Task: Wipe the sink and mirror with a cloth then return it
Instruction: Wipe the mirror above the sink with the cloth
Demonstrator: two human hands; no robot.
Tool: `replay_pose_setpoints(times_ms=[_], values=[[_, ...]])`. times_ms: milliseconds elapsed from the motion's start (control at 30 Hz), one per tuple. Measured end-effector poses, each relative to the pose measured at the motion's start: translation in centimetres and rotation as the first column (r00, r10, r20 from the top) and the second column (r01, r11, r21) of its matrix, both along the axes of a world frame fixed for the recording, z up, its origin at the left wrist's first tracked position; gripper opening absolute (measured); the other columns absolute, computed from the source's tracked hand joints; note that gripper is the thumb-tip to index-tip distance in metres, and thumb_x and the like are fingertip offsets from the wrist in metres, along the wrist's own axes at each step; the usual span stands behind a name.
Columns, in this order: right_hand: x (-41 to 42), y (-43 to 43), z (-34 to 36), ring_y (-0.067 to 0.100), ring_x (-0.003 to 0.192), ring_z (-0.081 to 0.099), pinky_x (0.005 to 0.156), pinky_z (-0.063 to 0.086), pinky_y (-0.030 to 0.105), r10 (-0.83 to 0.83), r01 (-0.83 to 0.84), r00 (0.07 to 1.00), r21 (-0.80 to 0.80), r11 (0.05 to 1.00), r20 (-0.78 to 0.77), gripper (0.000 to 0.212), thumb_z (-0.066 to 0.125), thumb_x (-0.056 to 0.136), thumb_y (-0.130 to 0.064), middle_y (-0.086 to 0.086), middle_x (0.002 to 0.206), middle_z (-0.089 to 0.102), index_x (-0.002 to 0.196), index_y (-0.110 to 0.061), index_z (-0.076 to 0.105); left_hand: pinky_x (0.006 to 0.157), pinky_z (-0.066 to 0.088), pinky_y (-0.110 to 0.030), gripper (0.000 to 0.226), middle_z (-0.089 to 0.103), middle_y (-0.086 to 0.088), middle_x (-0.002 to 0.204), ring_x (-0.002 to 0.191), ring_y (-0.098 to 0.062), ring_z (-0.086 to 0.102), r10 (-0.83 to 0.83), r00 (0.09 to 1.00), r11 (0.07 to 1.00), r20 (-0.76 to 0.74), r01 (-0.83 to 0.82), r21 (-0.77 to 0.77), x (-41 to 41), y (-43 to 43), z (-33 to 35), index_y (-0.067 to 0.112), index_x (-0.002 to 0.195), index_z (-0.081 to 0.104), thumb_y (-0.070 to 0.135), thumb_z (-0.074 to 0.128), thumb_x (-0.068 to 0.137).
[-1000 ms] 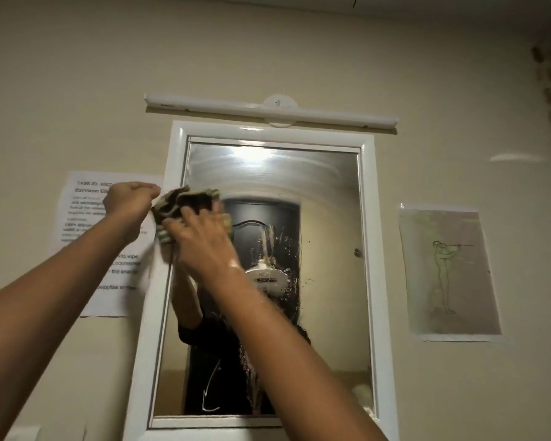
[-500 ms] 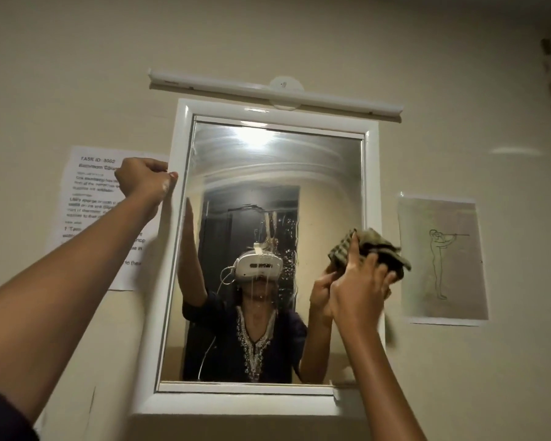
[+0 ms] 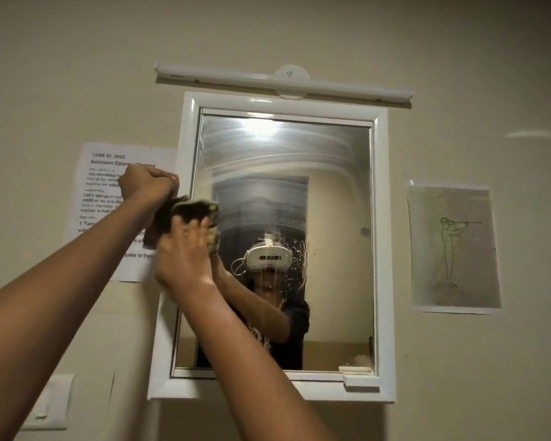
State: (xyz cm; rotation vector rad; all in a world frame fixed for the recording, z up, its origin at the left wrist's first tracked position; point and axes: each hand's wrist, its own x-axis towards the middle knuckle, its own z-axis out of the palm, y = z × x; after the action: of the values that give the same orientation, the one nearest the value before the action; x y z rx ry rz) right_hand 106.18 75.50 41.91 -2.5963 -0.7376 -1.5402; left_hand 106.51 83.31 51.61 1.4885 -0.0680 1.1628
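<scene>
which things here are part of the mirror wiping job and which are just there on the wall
Part of the job:
cloth, pressed to the glass by the right hand
mirror
left hand, gripping the mirror's left frame edge

Just there:
light bar
printed sheet
drawing
wall switch

**Things on the wall**

A white lamp bar point(image 3: 283, 85) hangs high on the beige wall point(image 3: 458, 58). A printed sheet point(image 3: 109, 186) is taped at the left, a drawing point(image 3: 454, 246) at the right, a switch point(image 3: 50, 402) low left.
</scene>
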Motion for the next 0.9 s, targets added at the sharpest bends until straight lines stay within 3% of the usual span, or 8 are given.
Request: replay_pose_setpoints(times_ms=[100, 233, 333, 400, 533, 667, 833, 900], values=[[0.4, -0.9, -2.4, 0.043, 0.128, 0.036, 0.117, 0.004, 0.055, 0.007, -0.003, 1.0, -0.171, 0.985, 0.022, 0.03, 0.048, 0.089, -0.013, 0.02, 0.137, 0.044, 0.115, -0.005, 0.058, 0.065, 0.057, -0.026, 0.028, 0.071, -0.014, 0.103, 0.074, -0.018, 0.065, 0.003, 0.999, 0.998, -0.042, 0.0, 0.059, -0.3, 0.2, -1.0, 0.001, 0.1, 0.072, 0.002, 0.075, 0.072], [0.5, -6.2, -3.1, 0.039, 0.125, 0.04, 0.118, 0.002, 0.05, 0.009, 0.004, 0.997, -0.176, 0.984, 0.074, 0.044, 0.051, 0.084, -0.013, 0.017, 0.136, 0.047, 0.128, -0.014, 0.048, 0.093, 0.054, -0.039, 0.035, 0.07, -0.017, 0.111, 0.102, -0.026, 0.066, 0.035, 0.998, 0.997, -0.043, -0.032, 0.074, 0.1, -0.1, -2.1, 0.001, 0.108, 0.069, 0.008, 0.077, 0.074], [-0.1, -11.3, -2.5, 0.036, 0.128, 0.04, 0.117, 0.0, 0.046, -0.062, 0.065, 0.994, -0.022, 0.998, 0.095, 0.056, 0.054, 0.079, -0.011, 0.015, 0.14, 0.046, 0.134, -0.017, 0.045, 0.097, 0.052, -0.038, 0.036, 0.069, -0.017, 0.113, 0.104, -0.025, 0.066, 0.042, 0.999, 0.997, -0.026, -0.04, 0.065, 0.1, -0.5, -2.7, 0.001, 0.112, 0.067, 0.009, 0.074, 0.077], [-0.3, -15.4, -2.0, 0.037, 0.132, 0.035, 0.117, 0.008, 0.048, -0.136, 0.123, 0.987, 0.151, 0.981, 0.082, 0.06, 0.053, 0.081, -0.009, 0.011, 0.144, 0.042, 0.138, -0.022, 0.04, 0.097, 0.052, -0.037, 0.036, 0.069, -0.016, 0.113, 0.104, -0.025, 0.066, 0.061, 0.998, 0.997, -0.013, -0.061, 0.051, 0.0, -0.7, -3.2, 0.001, 0.112, 0.067, 0.008, 0.074, 0.077], [-1.1, -23.4, -1.2, 0.041, 0.137, 0.025, 0.119, 0.011, 0.054, -0.278, 0.237, 0.96, 0.475, 0.847, 0.016, 0.071, 0.045, 0.084, -0.001, 0.012, 0.148, 0.034, 0.144, -0.034, 0.027, 0.097, 0.052, -0.038, 0.038, 0.07, -0.017, 0.109, 0.101, -0.025, 0.067, 0.065, 0.998, 0.995, -0.021, -0.063, 0.072, -0.1, -0.7, -4.2, 0.001, 0.112, 0.066, 0.008, 0.075, 0.076], [-2.2, -25.7, -3.0, 0.039, 0.138, 0.023, 0.119, -0.001, 0.051, -0.358, 0.303, 0.934, 0.525, 0.796, 0.004, 0.072, 0.044, 0.084, -0.002, 0.017, 0.149, 0.032, 0.147, -0.03, 0.022, 0.094, 0.053, -0.039, 0.039, 0.071, -0.017, 0.109, 0.098, -0.025, 0.067, 0.077, 0.997, 0.994, -0.023, -0.075, 0.084, -0.1, -0.5, -5.6, 0.0, 0.112, 0.067, 0.009, 0.076, 0.075], [-2.8, -22.6, -9.5, 0.041, 0.131, 0.031, 0.116, 0.018, 0.055, -0.428, 0.38, 0.899, 0.654, 0.654, -0.095, 0.066, 0.04, 0.086, -0.008, 0.022, 0.144, 0.038, 0.147, -0.024, 0.021, 0.094, 0.053, -0.037, 0.038, 0.071, -0.017, 0.109, 0.099, -0.024, 0.067, 0.086, 0.995, 0.993, -0.046, -0.081, 0.086, -0.4, -0.5, -6.6, 0.0, 0.111, 0.067, 0.008, 0.076, 0.075], [-2.6, -20.7, -11.2, 0.04, 0.132, 0.032, 0.116, 0.018, 0.053, -0.432, 0.395, 0.893, 0.681, 0.617, -0.127, 0.066, 0.039, 0.088, -0.009, 0.022, 0.143, 0.04, 0.148, -0.023, 0.016, 0.093, 0.053, -0.035, 0.038, 0.07, -0.018, 0.11, 0.1, -0.025, 0.067, 0.085, 0.995, 0.992, -0.052, -0.08, 0.098, -0.5, -0.4, -6.7, -0.001, 0.111, 0.066, 0.007, 0.075, 0.075]])
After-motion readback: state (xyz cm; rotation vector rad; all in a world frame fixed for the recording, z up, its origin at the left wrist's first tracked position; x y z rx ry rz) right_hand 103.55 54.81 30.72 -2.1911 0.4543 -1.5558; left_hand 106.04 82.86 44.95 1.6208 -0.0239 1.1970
